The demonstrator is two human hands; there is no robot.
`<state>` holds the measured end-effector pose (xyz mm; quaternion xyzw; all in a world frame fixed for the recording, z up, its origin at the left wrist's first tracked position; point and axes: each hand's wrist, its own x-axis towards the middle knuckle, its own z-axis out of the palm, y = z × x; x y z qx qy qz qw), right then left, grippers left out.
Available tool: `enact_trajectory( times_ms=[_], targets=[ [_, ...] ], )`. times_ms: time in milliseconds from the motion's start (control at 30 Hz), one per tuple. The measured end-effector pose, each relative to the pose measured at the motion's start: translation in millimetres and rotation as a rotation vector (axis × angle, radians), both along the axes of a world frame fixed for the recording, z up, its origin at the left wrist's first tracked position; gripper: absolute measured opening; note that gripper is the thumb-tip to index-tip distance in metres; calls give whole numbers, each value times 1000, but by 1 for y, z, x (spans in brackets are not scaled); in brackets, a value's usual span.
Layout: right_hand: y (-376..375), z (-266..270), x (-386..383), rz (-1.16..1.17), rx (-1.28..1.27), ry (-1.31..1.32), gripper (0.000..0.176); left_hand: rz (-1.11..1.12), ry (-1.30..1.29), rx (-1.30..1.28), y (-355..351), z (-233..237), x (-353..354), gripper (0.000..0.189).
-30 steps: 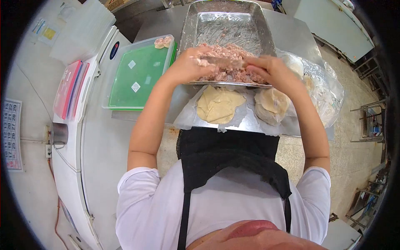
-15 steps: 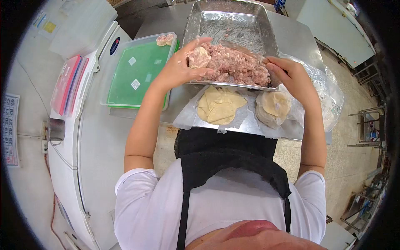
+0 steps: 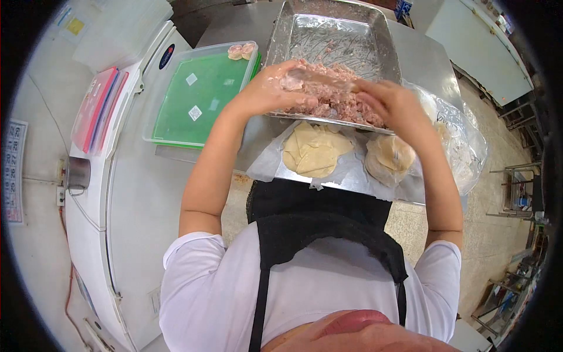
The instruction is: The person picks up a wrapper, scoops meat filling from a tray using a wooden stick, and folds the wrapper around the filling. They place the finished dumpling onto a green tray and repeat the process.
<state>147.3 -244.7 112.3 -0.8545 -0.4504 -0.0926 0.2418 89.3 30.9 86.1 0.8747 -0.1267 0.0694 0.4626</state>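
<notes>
Steel surface (image 3: 422, 58) is occupied by a tray (image 3: 334, 23) of minced filling (image 3: 346, 105). Above it a wrapper (image 3: 291, 81) is cradled in the half-cupped left hand (image 3: 267, 97), and a flat spreader (image 3: 322, 77) is gripped by the closed right hand (image 3: 393, 105). The filling is probably best kept central, with the wrapper's edges left clean.

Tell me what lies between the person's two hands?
In the head view, the heap of minced meat in the metal tray lies between the left hand and the right hand. A pale strip also spans them, too blurred to name.
</notes>
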Motion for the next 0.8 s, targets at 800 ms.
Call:
enact_trajectory(
  times_ms=[800],
  targets=[
    [-20,-67,39,-149,357,1082,29,582,42,531,215,-46,71,73]
  ],
)
